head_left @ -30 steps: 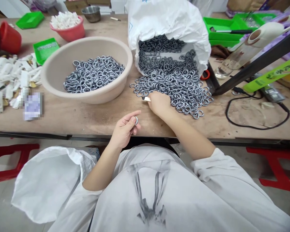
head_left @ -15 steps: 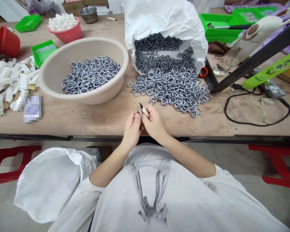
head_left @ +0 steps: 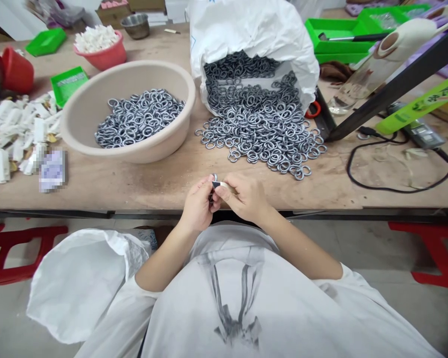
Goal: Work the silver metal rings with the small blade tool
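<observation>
Counter (head_left: 153,186): brown wood, carrying tub (head_left: 130,153) and bag (head_left: 246,30).
Floor (head_left: 366,241): pale, with red stools (head_left: 33,233).
Left grip (head_left: 199,203): pinching my ring (head_left: 215,177) near the counter's edge.
Right grip (head_left: 247,196): closed around my knife (head_left: 225,186).
Blade (head_left: 216,184): tilted up before, now level beside the ring.

Near centre, the rings (head_left: 269,129) look like glossy metal; at left, the basin (head_left: 171,82) is smooth, matt plastic. The sack (head_left: 254,35) up top looks like crinkled plastic, the tabletop (head_left: 134,186) like dull wood.
</observation>
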### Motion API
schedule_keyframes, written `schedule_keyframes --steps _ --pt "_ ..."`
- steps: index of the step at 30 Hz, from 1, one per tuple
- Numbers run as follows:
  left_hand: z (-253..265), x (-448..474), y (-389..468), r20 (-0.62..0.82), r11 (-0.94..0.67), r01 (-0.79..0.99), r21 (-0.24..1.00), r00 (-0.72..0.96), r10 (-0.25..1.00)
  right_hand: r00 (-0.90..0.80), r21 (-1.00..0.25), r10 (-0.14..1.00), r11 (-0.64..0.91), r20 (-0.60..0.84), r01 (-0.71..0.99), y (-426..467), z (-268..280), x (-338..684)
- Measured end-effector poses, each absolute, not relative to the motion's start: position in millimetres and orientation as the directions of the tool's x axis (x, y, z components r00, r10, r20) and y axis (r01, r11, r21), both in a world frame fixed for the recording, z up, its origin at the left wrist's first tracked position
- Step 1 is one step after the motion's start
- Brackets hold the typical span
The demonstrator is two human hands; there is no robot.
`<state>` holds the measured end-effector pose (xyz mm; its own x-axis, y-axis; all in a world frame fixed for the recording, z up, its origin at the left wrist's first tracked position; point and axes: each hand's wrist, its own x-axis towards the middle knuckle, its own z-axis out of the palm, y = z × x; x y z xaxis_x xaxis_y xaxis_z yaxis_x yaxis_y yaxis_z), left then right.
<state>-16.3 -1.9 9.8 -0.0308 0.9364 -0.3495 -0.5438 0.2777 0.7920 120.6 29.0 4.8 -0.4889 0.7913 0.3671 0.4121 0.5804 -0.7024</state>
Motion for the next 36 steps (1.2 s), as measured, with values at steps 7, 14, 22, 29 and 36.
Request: schedule_keyframes --steps 7,14,22,29,36 --pt "13 -23 -10 -0.294 0.342 -0.530 0.776 0.175 0.940 -0.402 -0.628 0.894 0.432 0.200 0.647 51 3 126" --pt "7 -38 -9 -0.291 0.296 -0.505 0.811 0.092 0.952 -0.263 -0.279 0.961 0.277 0.086 0.919 101 0 125" --pt "-5 -47 6 -0.304 0.230 -0.449 0.863 -0.099 0.948 -0.385 -0.661 0.923 0.286 -0.005 0.694 94 10 125" --pt "-14 -40 4 -0.067 0.065 -0.051 0.997 -0.043 0.997 -0.565 -0.883 0.823 0.223 -0.056 0.412 63 19 124" --pt "-7 -28 0 -0.215 0.206 -0.289 0.935 0.000 0.977 -0.418 -0.995 0.905 0.096 0.077 0.025 52 -1 105"
